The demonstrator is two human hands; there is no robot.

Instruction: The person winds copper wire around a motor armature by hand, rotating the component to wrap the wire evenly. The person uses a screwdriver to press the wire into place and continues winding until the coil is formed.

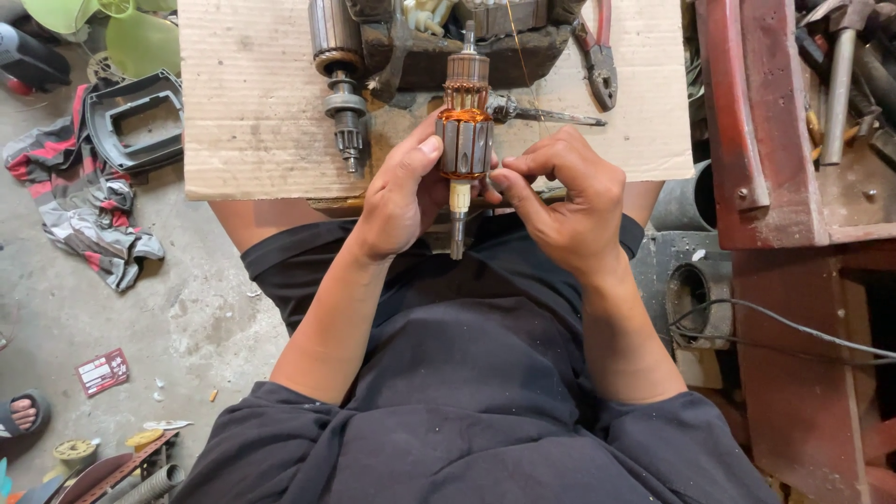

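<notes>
A motor armature [465,131] with copper windings, a slotted steel core and a steel shaft stands upright between my hands, over the near edge of a cardboard-covered board [252,112]. My left hand [399,196] grips the core from the left, thumb on its side. Closed on the core's right side, my right hand [565,201] pinches something small with thumb and forefinger; what it pinches is too small to tell. A thin copper wire runs up from the armature toward the back.
On the board lie a second armature [341,79], a dark motor housing [457,47], a screwdriver [546,115] and red-handled pliers [600,61]. A red metal bench [756,140] with tools stands at right. A striped cloth [79,201], black plastic frame [135,121] and another person's sandalled foot [23,415] are on the floor at left.
</notes>
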